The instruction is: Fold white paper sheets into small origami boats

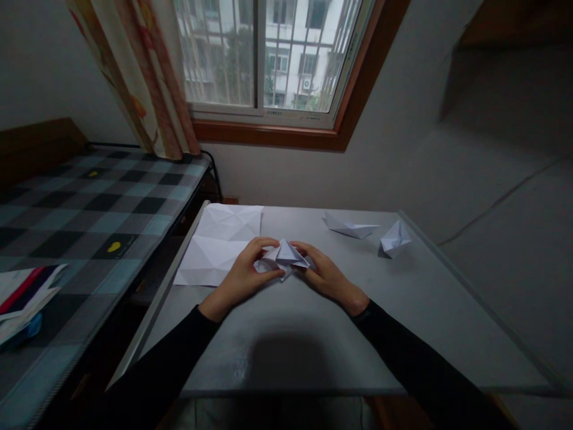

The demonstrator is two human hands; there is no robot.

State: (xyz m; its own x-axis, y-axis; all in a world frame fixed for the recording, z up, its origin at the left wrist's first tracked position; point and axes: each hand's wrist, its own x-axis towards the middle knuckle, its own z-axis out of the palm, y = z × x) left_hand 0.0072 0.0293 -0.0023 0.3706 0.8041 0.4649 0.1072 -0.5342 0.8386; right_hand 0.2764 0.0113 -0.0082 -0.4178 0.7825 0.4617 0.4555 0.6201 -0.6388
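Note:
Between my two hands is a folded piece of white paper (286, 255), with several pointed flaps standing out from it. My left hand (247, 267) pinches its left side, thumb below and fingers above. On the opposite side, my right hand (323, 273) grips the paper's right edge, its fingertips partly hidden. To the left lies a creased sheet of white paper (208, 260), unfolded and flat, partly behind my left hand. A folded paper boat (351, 227) rests farther back on the right, and beside it stands another folded white paper shape (396, 237).
A white table (277, 334) carries all the paper. To its left is a bed (111, 209) with a checked cover and a plastic bag (29, 298) on it. A window (268, 65) with a patterned curtain (147, 77) is in the wall beyond.

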